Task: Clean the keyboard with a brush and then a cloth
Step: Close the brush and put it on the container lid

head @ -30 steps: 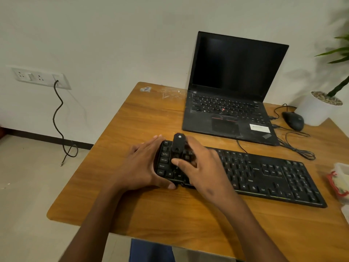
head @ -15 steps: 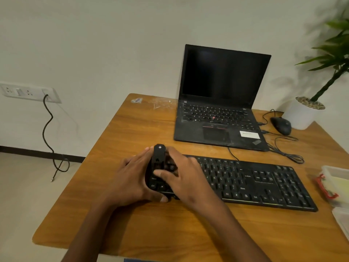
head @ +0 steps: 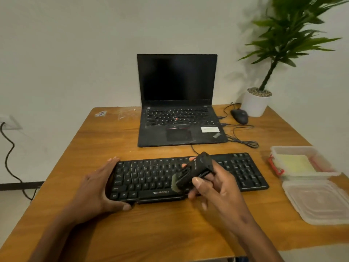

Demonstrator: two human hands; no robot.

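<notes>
A black keyboard (head: 151, 176) lies across the wooden table (head: 170, 224) in front of me. My left hand (head: 98, 188) grips its left end, thumb at the front edge and fingers over the back edge. My right hand (head: 217, 188) is shut on a black brush (head: 192, 171), held tilted, with its grey bristles touching the keys near the keyboard's middle. A yellow cloth (head: 294, 163) lies in an open plastic box (head: 302, 150) at the right.
An open black laptop (head: 179, 118) stands behind the keyboard. To its right are a mouse (head: 239, 116) with cables and a potted plant (head: 255, 103). The box's lid (head: 319, 201) lies near the right table edge.
My right hand has carried the brush from the keyboard's left end to its middle. My left hand stays on the left end. The camera has turned to the right.
</notes>
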